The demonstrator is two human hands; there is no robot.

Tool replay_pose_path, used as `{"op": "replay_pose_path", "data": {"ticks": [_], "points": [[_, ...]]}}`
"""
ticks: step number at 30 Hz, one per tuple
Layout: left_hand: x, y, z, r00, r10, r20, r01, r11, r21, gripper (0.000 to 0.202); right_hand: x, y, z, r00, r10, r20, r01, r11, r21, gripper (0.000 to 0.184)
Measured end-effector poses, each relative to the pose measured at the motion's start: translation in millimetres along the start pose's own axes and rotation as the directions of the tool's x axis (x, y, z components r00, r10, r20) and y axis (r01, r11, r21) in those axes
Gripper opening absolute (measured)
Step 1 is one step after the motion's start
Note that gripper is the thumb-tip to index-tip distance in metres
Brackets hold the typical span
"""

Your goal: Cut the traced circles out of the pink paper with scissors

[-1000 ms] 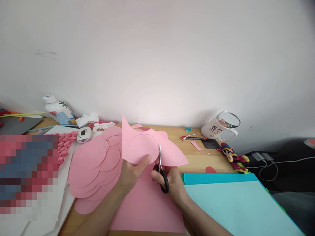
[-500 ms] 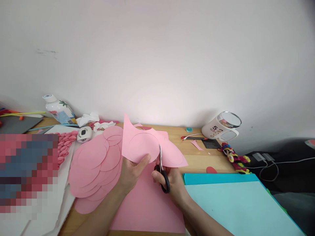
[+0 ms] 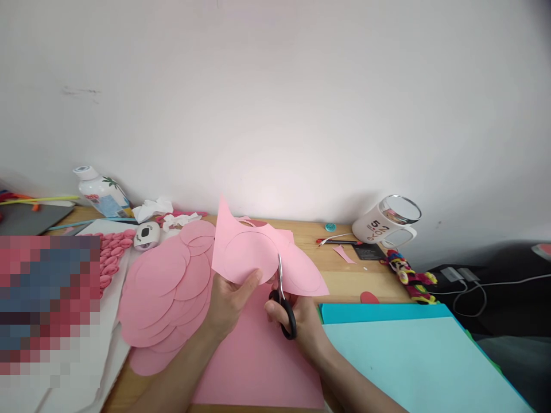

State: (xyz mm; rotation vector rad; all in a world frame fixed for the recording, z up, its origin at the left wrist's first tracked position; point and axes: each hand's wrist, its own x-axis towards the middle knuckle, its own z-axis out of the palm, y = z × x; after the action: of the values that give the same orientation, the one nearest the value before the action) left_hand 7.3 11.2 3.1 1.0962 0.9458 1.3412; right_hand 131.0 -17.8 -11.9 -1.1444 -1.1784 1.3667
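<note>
My left hand [image 3: 232, 301] pinches a sheet of pink paper [image 3: 249, 255] by its lower edge, thumb on top. Circles are drawn on the sheet in thin outline, and part of its edge is cut in curves. Black-handled scissors [image 3: 288, 318] are in my right hand [image 3: 301, 321], their metal blades on the paper beside the left circle's edge. A cut flap of the paper spreads to the right over my right hand. Beneath both hands lies a larger pink sheet [image 3: 258, 367]. Left of my left hand is a pile of cut pink circles [image 3: 159, 287].
Light blue sheets [image 3: 413, 355] lie at the right. Along the wall stand a white mug [image 3: 379, 222] and a white bottle [image 3: 103, 192]. A small white device [image 3: 147, 236], crumpled tissues [image 3: 152, 209], a red pen [image 3: 340, 241] and a colourful figure [image 3: 408, 275] lie about the desk.
Almost nothing differs. The paper's upper left tip has risen slightly, and its right flap sits a touch lower. Both hands keep their holds.
</note>
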Motion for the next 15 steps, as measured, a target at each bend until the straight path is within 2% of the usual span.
{"op": "replay_pose_path", "data": {"ticks": [5, 11, 15], "points": [[-2.1, -6.4, -1.7, 1.000, -0.006, -0.008, 0.006, 0.999, 0.051, 0.024, 1.7, 2.4, -0.3, 0.998, 0.060, 0.006, -0.060, 0.996, 0.058, 0.038], [-2.3, -14.1, -7.6, 0.992, -0.040, -0.117, 0.060, 0.984, 0.165, 0.040, 2.0, 5.9, -1.8, 0.992, 0.108, 0.060, -0.115, 0.982, 0.146, 0.043], [-2.3, -14.4, -9.8, 0.992, -0.007, -0.127, 0.038, 0.970, 0.241, 0.042, 2.0, 6.0, -2.9, 0.994, 0.075, 0.080, -0.085, 0.986, 0.140, 0.041]]}}
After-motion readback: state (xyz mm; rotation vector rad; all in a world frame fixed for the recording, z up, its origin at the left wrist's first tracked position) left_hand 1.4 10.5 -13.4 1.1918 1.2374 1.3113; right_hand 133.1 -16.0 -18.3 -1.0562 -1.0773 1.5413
